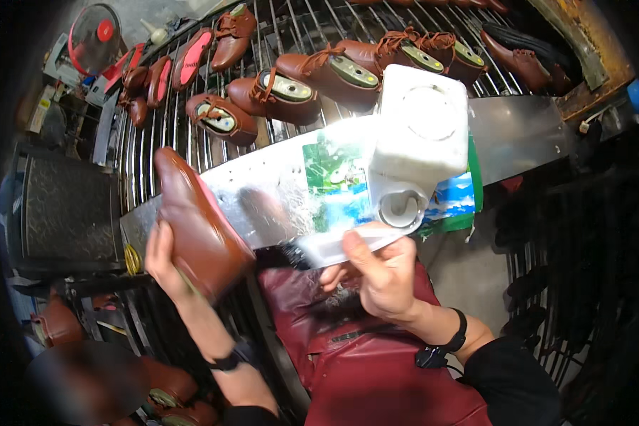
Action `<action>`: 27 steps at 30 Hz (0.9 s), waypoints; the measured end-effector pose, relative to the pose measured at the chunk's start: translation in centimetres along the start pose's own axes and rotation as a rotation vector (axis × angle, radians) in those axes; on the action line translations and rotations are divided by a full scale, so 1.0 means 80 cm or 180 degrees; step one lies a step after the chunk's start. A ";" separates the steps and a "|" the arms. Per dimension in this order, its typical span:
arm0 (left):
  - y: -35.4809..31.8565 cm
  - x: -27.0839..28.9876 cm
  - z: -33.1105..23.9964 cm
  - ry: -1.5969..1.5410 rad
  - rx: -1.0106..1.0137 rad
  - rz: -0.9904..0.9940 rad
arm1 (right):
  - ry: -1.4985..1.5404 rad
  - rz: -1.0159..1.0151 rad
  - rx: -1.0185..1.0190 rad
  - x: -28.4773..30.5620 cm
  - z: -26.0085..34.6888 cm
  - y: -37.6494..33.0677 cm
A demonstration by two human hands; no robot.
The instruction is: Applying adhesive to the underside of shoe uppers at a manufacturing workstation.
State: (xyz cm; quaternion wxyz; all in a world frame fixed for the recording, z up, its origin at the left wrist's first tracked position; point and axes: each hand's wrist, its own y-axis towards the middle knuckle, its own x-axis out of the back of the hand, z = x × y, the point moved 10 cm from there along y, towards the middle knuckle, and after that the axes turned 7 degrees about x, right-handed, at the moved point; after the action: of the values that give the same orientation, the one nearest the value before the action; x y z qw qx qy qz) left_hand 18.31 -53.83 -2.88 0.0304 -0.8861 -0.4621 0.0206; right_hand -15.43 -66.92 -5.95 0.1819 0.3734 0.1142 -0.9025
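My L hand (165,266) grips a brown shoe (199,227) at metal bench's (518,128) L end; R hand (389,278) clutches a white brush (341,248). White jug (422,135) sits b/w it & rack (142,156) w/ more shoes (350,78).

On my head feed I note the left hand (165,261) holding a brown shoe (197,231), the right hand (387,284) a white-handled brush (337,249), a white container (420,128) nearby, and laced shoes (337,83) on the barred rack (302,28)
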 end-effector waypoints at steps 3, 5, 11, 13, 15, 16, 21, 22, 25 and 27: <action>0.174 0.013 -0.021 0.0890 -0.0312 -0.0247 | -0.0199 -0.0237 0.0458 0.017 0.035 0.017; 0.288 0.034 -0.029 0.2159 -0.0365 -0.0565 | -0.0421 -0.0172 0.0518 0.017 0.043 0.020; 0.360 -0.070 0.018 0.4674 0.0310 -0.1078 | -0.0647 -0.0511 0.0496 0.064 0.056 0.028; 0.366 -0.071 0.021 0.4959 0.0434 -0.0943 | -0.0686 -0.0541 0.0560 0.071 0.074 0.027; 0.348 -0.075 -0.013 0.5041 0.0282 -0.1032 | -0.1008 -0.0403 0.0617 0.082 0.090 0.023; 0.305 -0.114 -0.048 0.5041 -0.0186 -0.1407 | -0.1397 -0.0268 0.0684 0.086 0.101 0.025; 0.163 -0.357 -0.048 0.4134 -0.0785 -0.0489 | -0.1510 0.0188 0.0871 0.076 0.147 0.042; 0.163 -0.394 -0.014 0.4705 -0.0427 -0.0358 | -0.1504 0.0185 0.0881 0.088 0.153 0.041; 0.183 -0.397 0.031 0.4240 -0.0286 -0.0370 | -0.1606 0.0873 0.0860 0.067 0.152 0.035; 0.179 -0.393 0.040 0.4053 -0.0375 -0.0344 | -0.0797 -0.0125 0.1165 0.083 0.168 0.026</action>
State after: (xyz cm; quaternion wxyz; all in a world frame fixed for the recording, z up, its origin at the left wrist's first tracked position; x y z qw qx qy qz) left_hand 11.85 -87.71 -6.83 0.2511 -0.7005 -0.3980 -0.5365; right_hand -27.41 -75.05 -1.49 0.1061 0.2829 -0.0678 -0.9509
